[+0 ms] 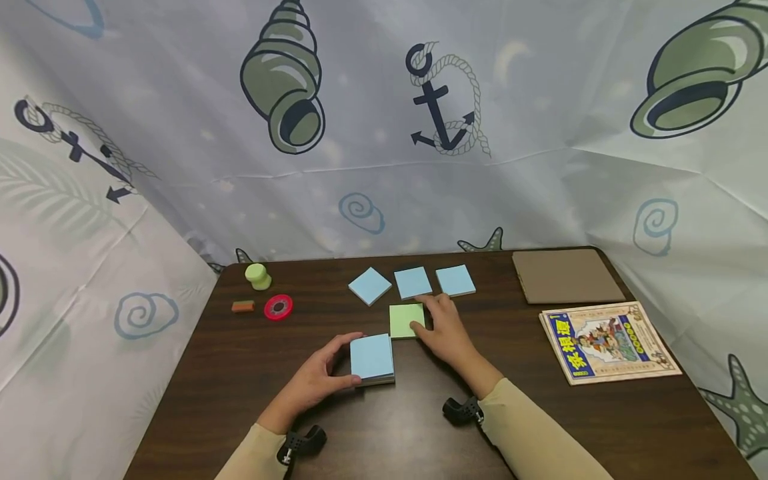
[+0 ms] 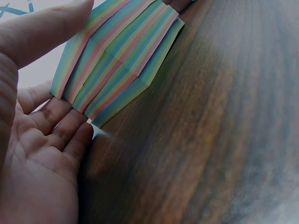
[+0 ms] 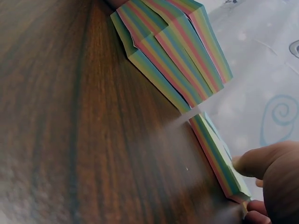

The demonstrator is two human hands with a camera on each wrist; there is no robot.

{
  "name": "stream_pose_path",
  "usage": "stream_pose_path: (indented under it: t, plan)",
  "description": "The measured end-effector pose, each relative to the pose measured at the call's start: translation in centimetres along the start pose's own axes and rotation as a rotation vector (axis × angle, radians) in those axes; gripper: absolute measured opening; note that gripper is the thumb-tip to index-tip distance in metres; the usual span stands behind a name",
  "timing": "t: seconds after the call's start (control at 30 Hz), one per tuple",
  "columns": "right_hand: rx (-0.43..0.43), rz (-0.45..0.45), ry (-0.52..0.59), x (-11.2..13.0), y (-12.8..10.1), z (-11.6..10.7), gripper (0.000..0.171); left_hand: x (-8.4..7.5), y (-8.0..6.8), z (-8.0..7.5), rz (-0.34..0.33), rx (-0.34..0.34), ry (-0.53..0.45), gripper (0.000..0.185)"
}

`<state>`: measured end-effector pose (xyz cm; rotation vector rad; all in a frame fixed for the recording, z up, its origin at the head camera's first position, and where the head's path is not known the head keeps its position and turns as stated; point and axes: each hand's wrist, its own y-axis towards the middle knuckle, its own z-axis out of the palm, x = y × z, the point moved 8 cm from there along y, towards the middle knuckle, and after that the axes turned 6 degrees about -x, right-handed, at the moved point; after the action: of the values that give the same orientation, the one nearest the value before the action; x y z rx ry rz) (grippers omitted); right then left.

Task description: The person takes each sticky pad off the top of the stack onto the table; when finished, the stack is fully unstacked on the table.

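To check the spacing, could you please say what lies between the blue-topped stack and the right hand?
The head view shows a green pad between the stack and the right hand, which touches it.

Front-left of the light-green notepad, a stack is showing a pale-blue top and sides striped pink-red, yellow, green and blue; behind the notepad, three pads are showing plain pale blue; beneath it, dark-brown wood grain is streaking the table.
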<state>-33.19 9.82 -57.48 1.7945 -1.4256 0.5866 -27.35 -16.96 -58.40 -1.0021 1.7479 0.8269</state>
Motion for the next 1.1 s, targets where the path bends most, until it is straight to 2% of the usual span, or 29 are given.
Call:
stream_pose_path:
  t: [0.13,0.37,0.5,0.6,0.7,0.83,0.97,1.1]
  plan:
    - [-0.035,0.026,0.081,-0.2,0.1,-0.4,0.055,0.0,0.1,0.0,0.002,0.001,0.005,0.083]
    - [-0.157,0.043,0.187,-0.3,0.4,-1.7,0.049,-0.1,0.0,-0.1,-0.026,-0.004,0.014,0.083]
    - [-0.171,0.036,0.290,0.3,0.4,-2.0,0.046,-0.2,0.0,-0.1,-0.022,-0.005,0.014,0.083]
    - [-0.118,0.040,0.417,1.0,0.2,-1.7,0.044,-0.2,0.0,0.0,-0.014,-0.003,0.013,0.083]
    - [-0.025,0.050,0.565,1.6,-0.2,-0.8,0.041,-0.2,-0.1,0.1,-0.016,-0.001,0.011,0.083]
    - [0.091,0.027,0.683,2.6,-0.9,0.3,0.040,-0.1,-0.1,0.1,-0.033,0.000,0.007,0.083]
    - [0.179,-0.017,0.681,3.4,-1.3,1.2,0.044,-0.1,-0.1,0.1,-0.033,0.001,0.003,0.083]
    - [0.240,-0.120,0.642,4.4,-1.5,1.7,0.050,-0.1,0.0,0.0,-0.021,-0.003,0.007,0.084]
